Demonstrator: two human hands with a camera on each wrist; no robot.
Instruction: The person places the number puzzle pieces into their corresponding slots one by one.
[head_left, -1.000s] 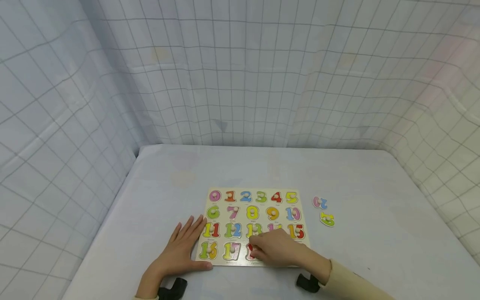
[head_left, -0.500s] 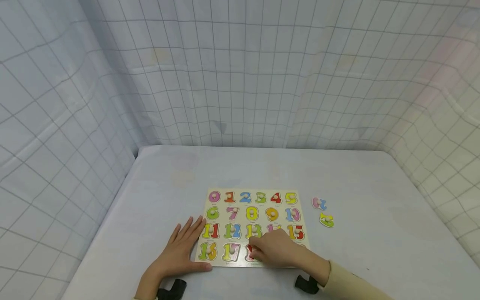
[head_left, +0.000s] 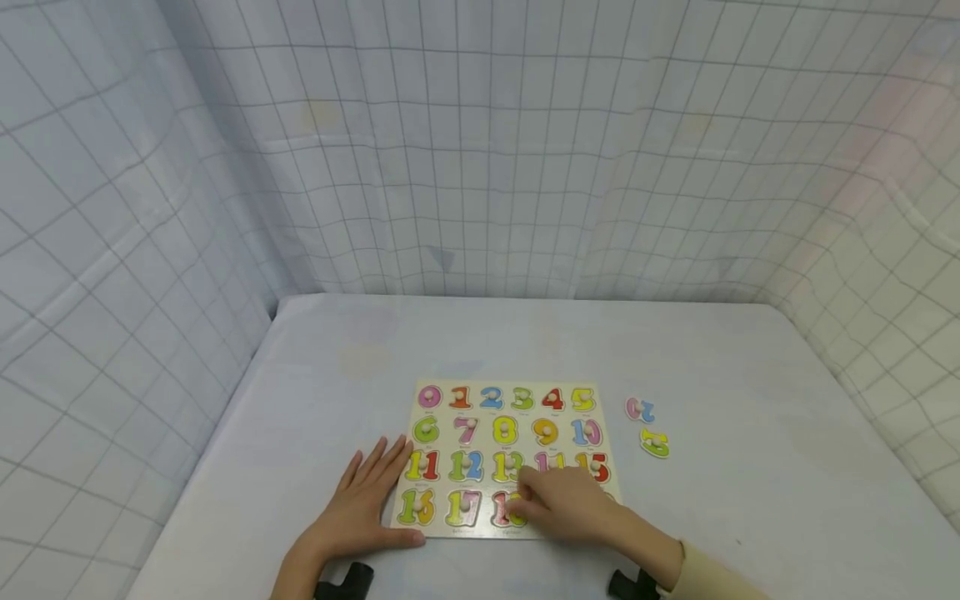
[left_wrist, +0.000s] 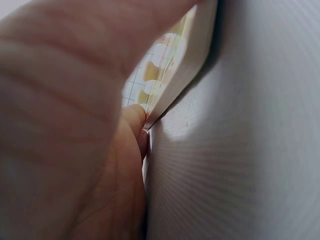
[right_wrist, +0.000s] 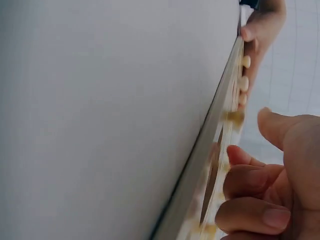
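Note:
A wooden number peg puzzle (head_left: 480, 412) lies flat on the table, its pieces topped with small knobs. My left hand (head_left: 356, 512) rests spread at its left side, fingertips and thumb touching the board's edge. Over the bottom row, my right hand (head_left: 570, 504) hovers just right of the 18 piece (head_left: 501, 508), which sits in its slot. In the right wrist view, the thumb (right_wrist: 272, 127) and index finger stand apart, clear of a nearby knob (right_wrist: 234, 117); the other fingers are bent and hold nothing. That hand hides the board's lower right part.
Two loose number pieces lie right of the board: a pink-and-blue 20 (head_left: 640, 409), turned around, and a yellow-green piece (head_left: 655, 443). White cloth covers the table (head_left: 360, 350). Gridded white curtains (head_left: 480, 167) stand behind and at both sides.
My right hand has let go of the 18 piece's knob and shifted slightly right, uncovering more of that piece. The left hand has stayed at the board's edge.

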